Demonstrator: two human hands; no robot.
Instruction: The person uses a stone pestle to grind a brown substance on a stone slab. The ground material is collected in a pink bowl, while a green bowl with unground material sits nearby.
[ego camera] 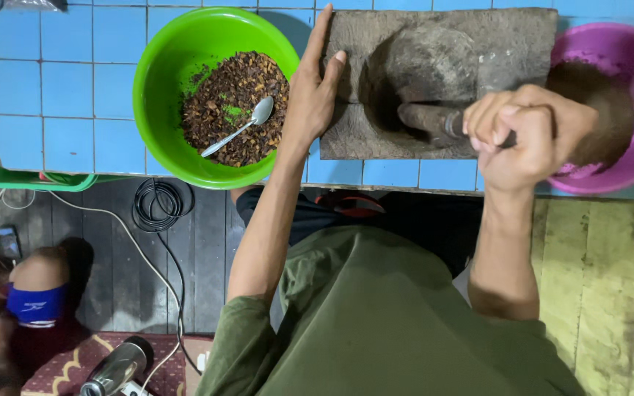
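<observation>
Two hands on the job, both at the stone mortar slab (508, 44) sitting on the blue tiled counter (53, 88). Right hand (526, 136) is curled into a tight fist around the near end of the stone pestle (423, 117), fingers wrapped together over the handle, so the pestle pokes out to the left of the knuckles and its far end sits down in the hollowed bowl of the slab. Left hand (315, 92) is flat against the slab's left edge, fingers straight and together, pointing away from the body, thumb resting on the stone's top face. So the slab lies between the two hands, touching the left palm side.

Just left of that hand is a green bowl (163, 110) with dark brown chopped bits and a metal spoon (240, 126) lying in it. A pink bowl (625, 51) with brown ground stuff sits right behind the right fist, touching the slab's right end.
</observation>
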